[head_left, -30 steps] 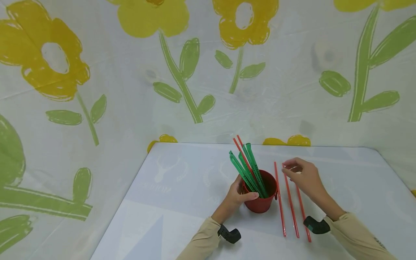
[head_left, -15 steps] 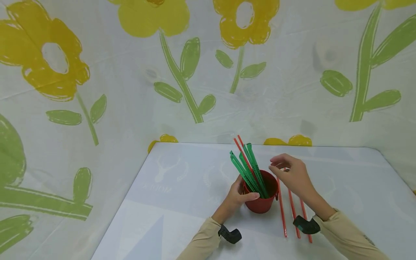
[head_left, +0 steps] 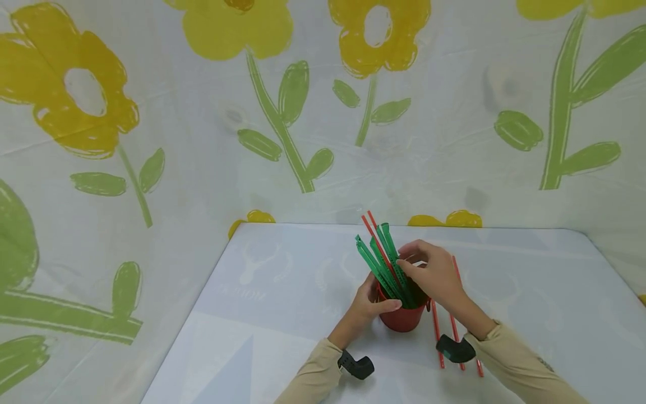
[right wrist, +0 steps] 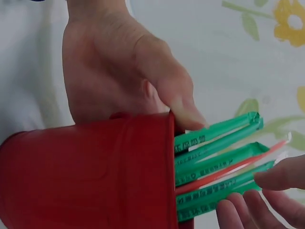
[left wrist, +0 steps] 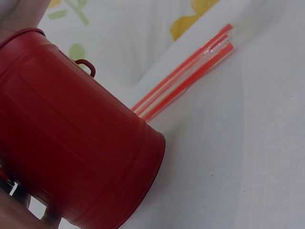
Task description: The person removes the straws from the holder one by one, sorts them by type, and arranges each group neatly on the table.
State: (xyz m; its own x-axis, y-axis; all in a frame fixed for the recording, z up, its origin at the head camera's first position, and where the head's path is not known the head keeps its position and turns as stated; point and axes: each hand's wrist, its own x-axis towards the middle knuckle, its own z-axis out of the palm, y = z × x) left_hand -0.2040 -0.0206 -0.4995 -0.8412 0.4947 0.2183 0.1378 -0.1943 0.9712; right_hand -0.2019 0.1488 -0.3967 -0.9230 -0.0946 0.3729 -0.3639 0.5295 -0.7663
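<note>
While the left hand (head_left: 370, 303) curls around the side of the red bucket (head_left: 402, 317), with its thumb lying over the rim, the bucket stands upright on the white bench (head_left: 282, 303) near its middle. The green wrapped straws (head_left: 386, 264) stand in the bucket with their long axis leaning up and to the left, away from the person, and two thin red straws (head_left: 370, 224) rise among them in the same direction. The right hand (head_left: 429, 275) is above the mouth of the bucket, with its fingers loosely bent; the fingertips (right wrist: 248, 207) touch the green straws, but it cannot be told if they really pinch one. Three more red straws (head_left: 454, 328) lie flat on the bench just right of the bucket, pointing away from the person; the right hand and wrist hide their middle part. In the left wrist view the left hand is almost hidden behind the bucket.
</note>
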